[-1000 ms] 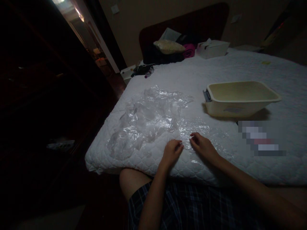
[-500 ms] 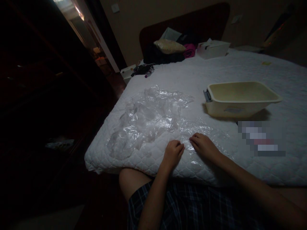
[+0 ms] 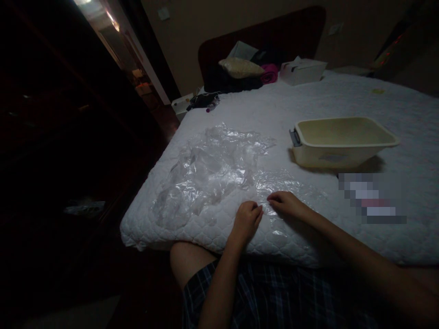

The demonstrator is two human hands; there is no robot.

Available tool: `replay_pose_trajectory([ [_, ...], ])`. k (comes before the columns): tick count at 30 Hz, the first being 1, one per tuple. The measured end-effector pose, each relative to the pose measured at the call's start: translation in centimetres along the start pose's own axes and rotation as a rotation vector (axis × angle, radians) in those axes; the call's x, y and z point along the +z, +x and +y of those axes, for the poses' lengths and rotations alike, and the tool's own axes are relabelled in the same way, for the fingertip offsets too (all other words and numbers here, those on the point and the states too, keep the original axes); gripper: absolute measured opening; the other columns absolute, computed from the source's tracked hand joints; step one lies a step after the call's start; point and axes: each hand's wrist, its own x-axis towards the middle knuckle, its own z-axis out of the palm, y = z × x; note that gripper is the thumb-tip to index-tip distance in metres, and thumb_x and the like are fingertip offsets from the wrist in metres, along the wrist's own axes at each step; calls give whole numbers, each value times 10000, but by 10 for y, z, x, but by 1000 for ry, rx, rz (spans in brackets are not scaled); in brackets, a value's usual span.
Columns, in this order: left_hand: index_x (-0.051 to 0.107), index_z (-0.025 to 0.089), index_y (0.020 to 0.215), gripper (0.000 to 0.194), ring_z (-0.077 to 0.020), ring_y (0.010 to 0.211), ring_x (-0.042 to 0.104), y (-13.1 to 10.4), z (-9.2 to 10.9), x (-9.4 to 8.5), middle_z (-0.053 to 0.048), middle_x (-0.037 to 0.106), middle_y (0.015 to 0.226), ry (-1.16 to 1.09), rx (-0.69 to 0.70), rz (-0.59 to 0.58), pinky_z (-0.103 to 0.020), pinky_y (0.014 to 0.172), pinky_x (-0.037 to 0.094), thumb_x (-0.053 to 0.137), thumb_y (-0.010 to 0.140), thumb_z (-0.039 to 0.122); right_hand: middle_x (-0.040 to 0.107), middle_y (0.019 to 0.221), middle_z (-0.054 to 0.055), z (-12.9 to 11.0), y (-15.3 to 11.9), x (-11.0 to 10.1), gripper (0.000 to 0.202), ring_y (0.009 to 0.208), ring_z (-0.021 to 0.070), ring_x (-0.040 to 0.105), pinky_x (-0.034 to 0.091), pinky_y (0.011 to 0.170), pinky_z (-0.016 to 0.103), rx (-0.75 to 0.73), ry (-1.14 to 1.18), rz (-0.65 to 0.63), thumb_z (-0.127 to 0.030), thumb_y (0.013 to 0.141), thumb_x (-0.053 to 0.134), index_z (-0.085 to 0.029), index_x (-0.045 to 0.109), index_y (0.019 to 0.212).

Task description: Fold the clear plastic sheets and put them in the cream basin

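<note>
Flat on the bed near its front edge lies a thin clear plastic bag [image 3: 286, 180], with glossy creases. Its near left edge is at my left hand [image 3: 247, 220], whose fingers are curled and pinched on the plastic. Just right of it and slightly farther away, my right hand [image 3: 287, 204] is closed too, thumb and fingertips together on the same bag. A small gap separates the two hands. Beyond my left hand spreads a larger crumpled heap of clear plastic [image 3: 212, 167]. The exact grip at the fingertips is hard to see in the dim light.
A cream plastic basin [image 3: 345, 156] with a grey handle stands on the white quilted bed [image 3: 260, 107], to the right. Close in front of it is a blurred-out flat item [image 3: 372, 197]. White boxes [image 3: 302, 73], a pillow [image 3: 241, 67] and dark cloths lie by the headboard.
My right hand has shifted slightly left, toward my left hand, its fingertips still together on the plastic. My left hand stays nearly where it was. The view has moved a little.
</note>
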Motion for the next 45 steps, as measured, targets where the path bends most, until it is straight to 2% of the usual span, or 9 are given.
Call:
replay_pose_trajectory([
  [6,602,170,1017,206,-180,907,532,-1,-1,2,-78,580,954,-19,-24,20,-333,821,460,481,877,259,710,770,60,13,-3,-7,205,687,215,647,490,635,333,62,26,54,-255,762,506,-194,700,792],
  [12,585,182,1035,208,-193,945,543,-5,0,-2,-91,593,997,-52,14,112,-361,822,474,464,886,261,698,851,84,0,-11,-12,215,754,218,646,509,684,356,17,99,126,-288,777,520,-181,680,870],
  [16,589,181,996,177,-202,935,557,-13,3,-1,-102,606,991,14,39,212,-372,796,482,460,880,218,669,869,76,-7,-32,-21,218,760,190,622,504,690,340,-96,48,136,-286,818,485,-190,650,923],
  [21,578,167,1000,196,-195,930,566,-19,12,3,-97,619,973,61,169,145,-368,788,484,417,889,162,646,900,76,-4,-63,-25,224,841,190,597,491,755,352,-298,-105,60,-218,843,453,-215,626,985],
  [25,558,149,1050,222,-206,961,554,-17,19,4,-105,619,990,48,208,99,-382,820,478,412,884,149,645,920,102,-1,-75,-18,272,833,197,590,490,741,360,-411,-216,36,-172,853,417,-191,613,1040],
  [33,553,161,1063,232,-206,968,550,-16,20,8,-104,615,985,-20,190,53,-400,834,472,419,874,163,647,942,83,16,-74,2,313,836,201,581,472,738,365,-462,-344,96,-145,856,405,-228,594,1091],
  [41,563,152,1033,205,-201,972,540,-17,19,10,-95,615,984,-1,200,46,-378,847,459,425,883,169,640,991,104,14,-79,0,327,882,217,572,455,759,375,-536,-449,98,-111,843,426,-192,569,1125],
  [45,570,163,1028,204,-202,982,540,-17,19,10,-87,619,985,-2,202,50,-393,853,457,421,889,174,650,938,108,13,-79,-1,287,848,219,577,449,744,379,-566,-474,103,-127,848,431,-173,593,1081],
])
